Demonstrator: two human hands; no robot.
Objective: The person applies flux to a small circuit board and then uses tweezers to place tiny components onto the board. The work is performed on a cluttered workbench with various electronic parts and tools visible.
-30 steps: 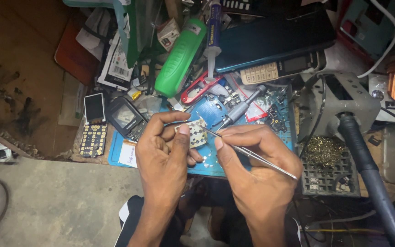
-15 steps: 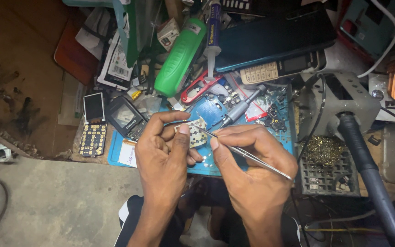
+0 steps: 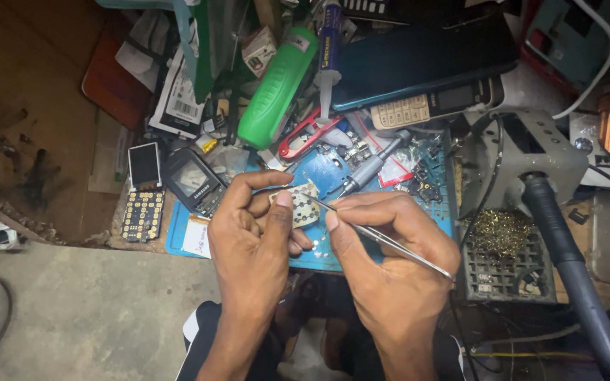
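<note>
Cluttered around a blue work mat (image 3: 418, 212) lie tools and phone parts. Since a second ago little has shifted — the tweezers (image 3: 383, 238) sit slightly lower. Left hand (image 3: 255, 243) pinches a small circuit board (image 3: 303, 208) over the mat's middle; right hand (image 3: 390, 261) grips the tweezers, tip touching the board.

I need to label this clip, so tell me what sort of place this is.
Most likely a small phone repair bench. The left hand holds a small circuit board while the right hand works it with tweezers; a keypad phone lies behind, beside a soldering-iron stand.
</note>
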